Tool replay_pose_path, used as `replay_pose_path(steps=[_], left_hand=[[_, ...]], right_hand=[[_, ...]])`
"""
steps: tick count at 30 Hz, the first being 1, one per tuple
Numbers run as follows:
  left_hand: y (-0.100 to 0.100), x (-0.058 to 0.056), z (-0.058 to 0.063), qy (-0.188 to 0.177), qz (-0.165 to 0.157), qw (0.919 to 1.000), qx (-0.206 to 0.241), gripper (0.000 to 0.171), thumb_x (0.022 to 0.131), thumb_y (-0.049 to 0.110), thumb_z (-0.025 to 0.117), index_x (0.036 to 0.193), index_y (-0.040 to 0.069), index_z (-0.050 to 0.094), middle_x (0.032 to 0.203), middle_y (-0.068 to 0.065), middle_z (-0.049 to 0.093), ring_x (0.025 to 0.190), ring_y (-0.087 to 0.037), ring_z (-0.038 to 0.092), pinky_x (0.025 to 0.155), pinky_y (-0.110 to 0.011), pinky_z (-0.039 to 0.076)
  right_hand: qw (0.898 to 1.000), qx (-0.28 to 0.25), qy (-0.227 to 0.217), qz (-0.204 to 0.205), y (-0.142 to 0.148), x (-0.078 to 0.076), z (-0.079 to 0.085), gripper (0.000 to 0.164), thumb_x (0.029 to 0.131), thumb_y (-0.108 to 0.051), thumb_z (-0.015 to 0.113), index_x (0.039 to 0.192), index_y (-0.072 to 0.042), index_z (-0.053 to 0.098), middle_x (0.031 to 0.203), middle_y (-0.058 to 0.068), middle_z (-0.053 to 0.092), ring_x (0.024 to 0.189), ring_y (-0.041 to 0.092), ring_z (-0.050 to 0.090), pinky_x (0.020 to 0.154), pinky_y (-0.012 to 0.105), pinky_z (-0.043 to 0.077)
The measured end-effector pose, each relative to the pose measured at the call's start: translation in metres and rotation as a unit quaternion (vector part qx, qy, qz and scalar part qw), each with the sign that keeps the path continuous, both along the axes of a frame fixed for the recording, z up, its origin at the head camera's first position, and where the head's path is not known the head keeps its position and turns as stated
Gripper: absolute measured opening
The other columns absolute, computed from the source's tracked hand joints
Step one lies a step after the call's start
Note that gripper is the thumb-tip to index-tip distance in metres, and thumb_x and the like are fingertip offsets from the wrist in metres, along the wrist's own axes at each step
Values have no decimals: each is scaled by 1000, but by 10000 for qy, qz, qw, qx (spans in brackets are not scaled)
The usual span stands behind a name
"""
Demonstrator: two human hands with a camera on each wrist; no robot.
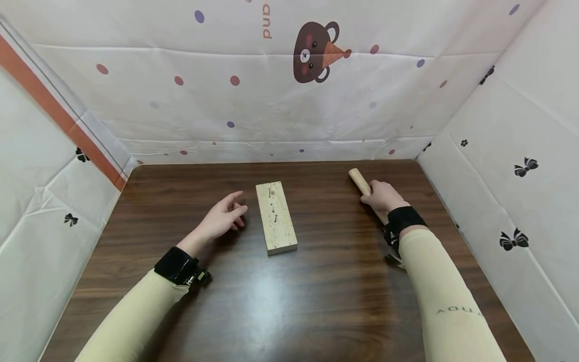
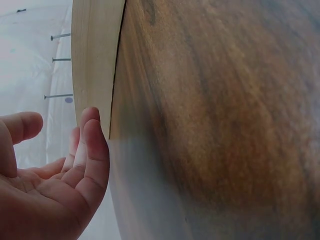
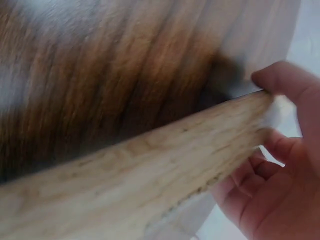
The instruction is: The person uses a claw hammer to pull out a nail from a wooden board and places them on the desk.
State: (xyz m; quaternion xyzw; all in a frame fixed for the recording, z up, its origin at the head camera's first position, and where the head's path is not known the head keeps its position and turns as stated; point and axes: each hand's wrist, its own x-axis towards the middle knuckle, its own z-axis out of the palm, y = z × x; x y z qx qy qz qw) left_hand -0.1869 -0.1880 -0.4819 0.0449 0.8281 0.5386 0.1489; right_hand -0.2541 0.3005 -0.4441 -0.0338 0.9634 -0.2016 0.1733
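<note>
A pale wooden block [image 1: 279,221] lies flat on the table, with several nails along its top. The left wrist view shows three nails [image 2: 61,59] standing out of the block [image 2: 95,55]. Just left of the block, my left hand [image 1: 221,218] hovers with loosely bent fingers, holding nothing. On the right, my right hand [image 1: 384,196] grips a hammer by its wooden handle [image 1: 359,181]. Its dark metal head [image 1: 395,260] is partly hidden below the wrist. Close up in the right wrist view, thumb and fingers of the hand [image 3: 280,165] pinch the pale handle [image 3: 150,165].
The dark brown wooden table [image 1: 316,311] is glossy, with light reflected near its front. A white patterned sheet [image 1: 203,110] rises behind the table and along both sides. Black bands with small cameras [image 1: 181,266] are strapped to both wrists.
</note>
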Motion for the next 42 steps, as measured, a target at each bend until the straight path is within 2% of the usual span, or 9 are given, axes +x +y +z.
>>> replay_pose_path(steps=[4, 8, 10, 12, 17, 23, 30, 36, 42], left_hand=[[-1, 0, -2, 39, -19, 10000, 30, 65, 111, 27, 60, 167, 9, 32, 117, -20, 65, 86, -26, 73, 73, -40, 62], [-4, 1, -4, 41, 8, 9999, 94, 63, 112, 25, 59, 167, 10, 33, 115, -20, 65, 85, -27, 73, 73, -40, 62], [-7, 1, -4, 41, 15, 9999, 97, 62, 112, 24, 59, 167, 10, 34, 115, -20, 66, 85, -27, 73, 73, -40, 62], [-9, 2, -5, 54, -20, 9999, 93, 62, 112, 24, 58, 167, 9, 33, 114, -21, 66, 85, -27, 73, 72, -39, 62], [-8, 2, -1, 66, -29, 9999, 152, 61, 112, 25, 58, 166, 8, 35, 113, -22, 68, 85, -27, 73, 72, -38, 62], [-1, 0, 4, 51, -71, 9997, 224, 58, 113, 25, 57, 165, 9, 38, 114, -22, 70, 87, -28, 72, 73, -39, 62], [10, 1, 16, 384, -130, 9981, 474, 56, 111, 21, 60, 162, 8, 42, 111, -26, 69, 87, -31, 72, 72, -41, 61], [40, 5, 48, 954, -51, 9929, 702, 51, 108, 20, 64, 157, 11, 52, 112, -20, 70, 98, -37, 71, 79, -47, 60], [88, 11, 81, 1366, -527, 9870, 656, 53, 106, 26, 70, 155, 9, 56, 122, -7, 74, 110, -27, 72, 93, -45, 58]], right_hand=[[9915, -1088, -93, -703, 3, 1, 1, 57, 105, -26, 58, 143, 14, 44, 112, 26, 61, 89, 31, 65, 78, 43, 55], [9605, -2446, -257, -1300, 1, 0, 2, 57, 105, -20, 57, 148, 12, 37, 103, 19, 66, 79, 20, 70, 71, 36, 61], [9523, -2733, -356, -1311, -1, -1, 2, 54, 106, -19, 58, 147, 11, 36, 92, 14, 67, 72, 16, 68, 66, 33, 60], [9539, -2720, -402, -1202, -2, -2, 3, 49, 108, -21, 59, 141, 9, 39, 80, 8, 63, 65, 14, 64, 60, 31, 56], [9713, -2187, -326, -879, -3, -1, 6, 37, 109, -28, 58, 124, 4, 47, 69, 1, 53, 60, 16, 55, 57, 30, 48], [9735, -2131, -359, -747, -5, -2, 14, 36, 107, -23, 53, 128, 5, 46, 69, 0, 52, 58, 16, 53, 56, 32, 49], [9627, -2582, -41, -809, -24, 1, 47, 33, 109, -26, 51, 128, 1, 50, 70, 1, 53, 54, 16, 54, 53, 33, 49], [9539, -2827, 761, -659, -75, 12, 93, 38, 111, -32, 56, 130, 0, 55, 70, 2, 53, 54, 18, 55, 53, 32, 49], [9233, -3492, 1479, -607, -135, 30, 122, 31, 110, -34, 63, 123, -6, 56, 68, 5, 52, 51, 17, 53, 51, 33, 49]])
